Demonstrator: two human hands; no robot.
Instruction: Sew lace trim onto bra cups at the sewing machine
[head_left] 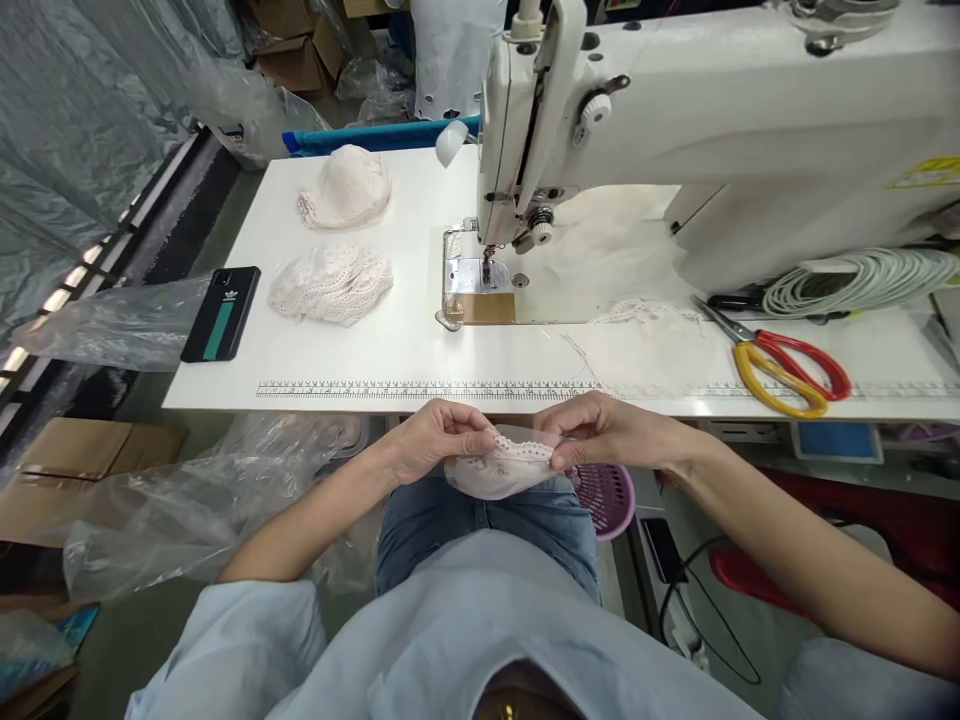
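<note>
A pale fabric piece with a lace edge (499, 475) hangs over my lap, just off the table's front edge. My left hand (442, 440) pinches one end of its lace border between thumb and fingers. At the other end, my right hand (600, 432) grips the same border, so the edge stretches between both hands. Beyond them the sewing machine (510, 130) stands with its presser foot (487, 268) over the metal needle plate. Loose threads (577, 352) lie on the table in front of it.
Two pale lacy fabric bundles (349, 190) and a phone (221, 315) lie at the left of the white table (405, 350). Scissors (780, 365) and a coiled cable (855, 290) are on the right. A purple basket (611, 500) sits below the table.
</note>
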